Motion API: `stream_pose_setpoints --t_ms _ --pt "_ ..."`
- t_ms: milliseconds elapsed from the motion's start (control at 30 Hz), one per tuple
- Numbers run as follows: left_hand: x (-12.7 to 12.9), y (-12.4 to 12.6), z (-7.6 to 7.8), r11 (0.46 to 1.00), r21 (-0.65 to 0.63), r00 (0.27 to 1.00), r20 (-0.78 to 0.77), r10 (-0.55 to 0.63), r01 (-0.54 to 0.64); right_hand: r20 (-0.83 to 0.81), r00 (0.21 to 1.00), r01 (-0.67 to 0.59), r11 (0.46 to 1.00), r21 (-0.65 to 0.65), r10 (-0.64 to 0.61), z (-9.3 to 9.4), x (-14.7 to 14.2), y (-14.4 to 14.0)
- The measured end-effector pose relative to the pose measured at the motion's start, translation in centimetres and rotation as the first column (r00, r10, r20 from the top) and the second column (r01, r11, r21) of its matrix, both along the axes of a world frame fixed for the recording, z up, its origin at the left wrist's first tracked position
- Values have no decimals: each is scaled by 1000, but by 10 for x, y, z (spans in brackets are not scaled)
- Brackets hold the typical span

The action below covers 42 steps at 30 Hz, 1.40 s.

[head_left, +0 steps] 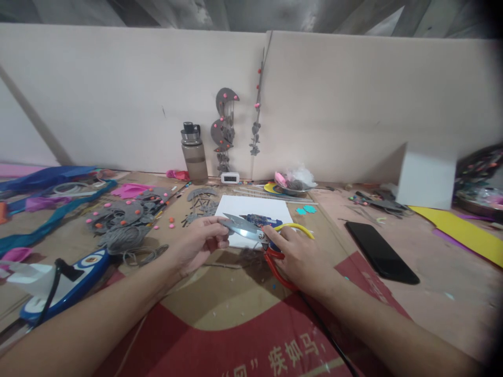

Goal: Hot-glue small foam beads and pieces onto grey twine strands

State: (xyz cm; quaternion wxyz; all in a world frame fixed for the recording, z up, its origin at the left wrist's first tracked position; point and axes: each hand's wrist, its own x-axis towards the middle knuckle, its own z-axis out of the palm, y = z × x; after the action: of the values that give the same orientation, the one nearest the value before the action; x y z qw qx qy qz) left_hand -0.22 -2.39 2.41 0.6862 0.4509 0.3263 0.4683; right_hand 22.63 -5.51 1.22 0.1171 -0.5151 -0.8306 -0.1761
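Observation:
My right hand (302, 256) is closed around the handles of the scissors (249, 230), one handle red and the other yellow. Their silver blades are parted and point left. At the blade tips, my left hand (202, 241) has its thumb and fingers pinched together. What those fingers hold, if anything, I cannot make out. Beneath the scissors lies a white sheet (231, 204) with a dark blue patterned tool (269, 220) on it, partly hidden by the blades. Grey cut pieces (202, 201) lie behind my left hand, and teal flower shapes (309, 209) lie right of the sheet.
A phone (379, 251) lies at right, near yellow sheet material (459, 230). Grey felt pieces with pompoms (129, 212), yarn (124, 238) and a blue-white power strip (86, 267) are at left. A bottle (194, 157), small clock (230, 178) and hanging ornaments (223, 131) stand by the wall.

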Motion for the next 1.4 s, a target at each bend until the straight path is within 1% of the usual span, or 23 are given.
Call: stream_pose_setpoints --t_ms 233,433,467,533,600,667,767,933,1067,1167,1267,1400 --pt "-1 -1 1 1000 4 1000 -16 11 -11 -4 1000 10 1000 -11 -10 -1 0 0" --pt "0 0 0 1000 19 1000 -30 6 -6 -55 998 -19 1000 -22 18 -2 0 1" --pt "0 1 0 1000 20 999 -38 9 -8 -83 996 -30 999 -30 28 -2 0 1" --pt "0 1 -1 999 15 998 -57 34 -33 -195 980 -52 997 -52 40 -4 0 3" --pt "1 0 0 998 6 995 -79 64 -64 -345 938 -66 995 -76 36 -5 1 6" --pt "1 -1 2 996 1 991 -103 85 -85 -458 889 -75 992 -100 21 -6 2 8" --pt "2 -2 3 995 4 984 -147 96 -97 -513 859 -83 989 -124 8 -4 4 9" --pt "2 -1 0 994 59 976 -193 97 -87 -500 866 -72 990 -122 1 -1 2 7" --pt "2 1 -1 987 83 972 -180 149 -136 -454 891 -62 991 -119 1 2 -2 4" --pt "3 2 1 984 81 971 -166 170 -158 -412 911 -26 992 -126 -28 2 -1 4" --pt "4 1 2 982 71 969 -165 183 -174 -341 938 19 992 -127 -62 1 2 5" --pt "3 1 1 980 89 967 -166 192 -180 -178 981 59 992 -107 -78 2 4 6"
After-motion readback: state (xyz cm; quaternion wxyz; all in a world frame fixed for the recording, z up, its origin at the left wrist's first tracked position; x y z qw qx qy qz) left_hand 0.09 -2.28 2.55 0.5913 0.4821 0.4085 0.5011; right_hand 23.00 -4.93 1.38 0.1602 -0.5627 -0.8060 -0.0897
